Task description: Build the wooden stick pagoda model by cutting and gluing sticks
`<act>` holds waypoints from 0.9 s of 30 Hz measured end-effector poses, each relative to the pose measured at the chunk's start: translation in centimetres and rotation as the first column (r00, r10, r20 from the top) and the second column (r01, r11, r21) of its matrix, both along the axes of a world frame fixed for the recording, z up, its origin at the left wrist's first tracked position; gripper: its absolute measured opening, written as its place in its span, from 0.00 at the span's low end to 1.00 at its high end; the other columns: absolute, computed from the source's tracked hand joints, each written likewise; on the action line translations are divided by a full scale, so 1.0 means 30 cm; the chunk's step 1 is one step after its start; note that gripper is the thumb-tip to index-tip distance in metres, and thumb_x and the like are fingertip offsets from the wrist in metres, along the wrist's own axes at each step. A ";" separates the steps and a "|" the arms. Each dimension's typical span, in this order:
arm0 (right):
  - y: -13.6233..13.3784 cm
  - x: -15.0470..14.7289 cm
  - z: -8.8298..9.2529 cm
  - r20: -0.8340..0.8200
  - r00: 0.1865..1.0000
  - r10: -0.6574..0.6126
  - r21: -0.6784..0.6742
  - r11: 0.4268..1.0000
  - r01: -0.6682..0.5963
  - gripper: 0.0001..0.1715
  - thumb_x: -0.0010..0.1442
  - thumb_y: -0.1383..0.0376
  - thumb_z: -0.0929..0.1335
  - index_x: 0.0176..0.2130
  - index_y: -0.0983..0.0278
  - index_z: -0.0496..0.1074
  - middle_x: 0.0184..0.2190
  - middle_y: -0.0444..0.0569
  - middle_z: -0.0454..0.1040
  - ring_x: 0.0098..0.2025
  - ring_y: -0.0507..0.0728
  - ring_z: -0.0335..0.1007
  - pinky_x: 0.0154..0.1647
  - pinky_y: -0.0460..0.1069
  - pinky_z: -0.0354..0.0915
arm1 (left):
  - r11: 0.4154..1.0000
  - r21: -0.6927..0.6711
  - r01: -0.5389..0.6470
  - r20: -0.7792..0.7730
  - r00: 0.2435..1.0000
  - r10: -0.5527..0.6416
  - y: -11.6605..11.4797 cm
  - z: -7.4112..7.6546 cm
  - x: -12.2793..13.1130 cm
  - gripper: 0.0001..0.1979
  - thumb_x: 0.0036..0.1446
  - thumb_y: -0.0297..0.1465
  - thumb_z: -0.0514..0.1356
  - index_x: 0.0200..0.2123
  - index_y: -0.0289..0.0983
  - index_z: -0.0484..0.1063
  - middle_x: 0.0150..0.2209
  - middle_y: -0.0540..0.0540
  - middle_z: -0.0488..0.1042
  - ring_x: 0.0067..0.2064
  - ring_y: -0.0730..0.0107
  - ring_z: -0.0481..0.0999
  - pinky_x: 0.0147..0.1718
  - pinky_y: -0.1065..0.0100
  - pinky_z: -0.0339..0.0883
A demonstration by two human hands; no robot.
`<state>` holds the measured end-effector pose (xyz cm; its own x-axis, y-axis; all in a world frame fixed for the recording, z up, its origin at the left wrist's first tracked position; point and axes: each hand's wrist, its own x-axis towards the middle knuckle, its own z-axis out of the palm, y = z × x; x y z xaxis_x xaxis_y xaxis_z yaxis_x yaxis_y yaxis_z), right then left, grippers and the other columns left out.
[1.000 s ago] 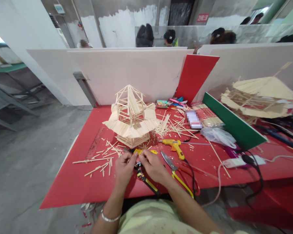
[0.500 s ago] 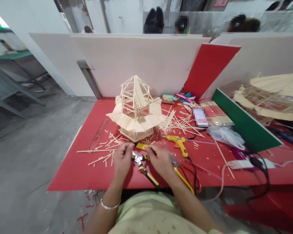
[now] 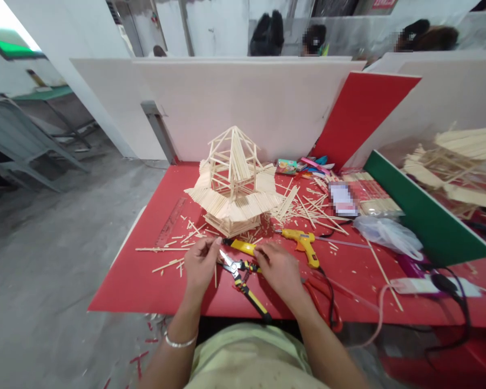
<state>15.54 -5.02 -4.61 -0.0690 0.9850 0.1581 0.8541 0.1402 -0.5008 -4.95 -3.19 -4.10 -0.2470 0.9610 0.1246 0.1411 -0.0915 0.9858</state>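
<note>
My left hand [image 3: 201, 263] hovers over the front of the red table, thumb and fingers pinched; whatever they hold, if anything, is too small to tell. My right hand [image 3: 280, 270] has its fingers curled together, and their contents are hidden. Between the hands lies a yellow utility knife [image 3: 243, 247] with a black end, close to my right fingertips. Below it are cutting pliers [image 3: 235, 268] with black and yellow handles, jaws apart. Just beyond stands a tower-like model [image 3: 233, 202] of thin wooden sticks, with a flared lower roof and an open-framed top.
Loose sticks [image 3: 308, 208] and scraps lie around the model. A yellow glue gun [image 3: 300, 243] with a cord is to the right, near a phone [image 3: 343, 199], a plastic bag [image 3: 386, 232] and a power strip [image 3: 417, 286]. A green board [image 3: 429, 208] and white panels [image 3: 247, 102] edge the table.
The view has shifted, so the scene sits farther right. My hands have moved slightly apart, showing more of the utility knife and pliers. Yellow-handled scissors are now hidden behind my right arm.
</note>
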 end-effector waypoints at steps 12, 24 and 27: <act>0.002 -0.007 0.018 -0.037 0.999 0.015 0.030 0.999 -0.014 0.12 0.67 0.62 0.62 0.40 0.58 0.74 0.41 0.46 0.76 0.44 0.55 0.71 0.44 0.47 0.60 | 0.999 0.019 0.046 0.026 0.999 -0.046 0.001 0.002 0.010 0.12 0.56 0.38 0.64 0.29 0.35 0.73 0.19 0.53 0.68 0.20 0.75 0.68 0.22 0.74 0.63; -0.006 -0.007 0.043 -0.045 0.999 0.015 0.032 0.999 -0.014 0.14 0.68 0.61 0.61 0.40 0.58 0.75 0.38 0.45 0.78 0.42 0.54 0.73 0.40 0.47 0.59 | 0.998 0.008 0.060 0.003 0.998 -0.060 -0.004 0.009 0.022 0.13 0.55 0.39 0.64 0.29 0.35 0.74 0.20 0.53 0.68 0.22 0.75 0.66 0.22 0.74 0.62; -0.003 -0.008 0.049 -0.048 0.999 0.019 0.020 1.000 -0.019 0.14 0.68 0.61 0.61 0.40 0.58 0.75 0.38 0.46 0.78 0.42 0.55 0.73 0.41 0.47 0.59 | 0.998 -0.002 0.070 0.012 0.997 -0.070 -0.002 0.006 0.025 0.13 0.56 0.40 0.64 0.29 0.35 0.74 0.20 0.53 0.68 0.21 0.75 0.66 0.22 0.73 0.63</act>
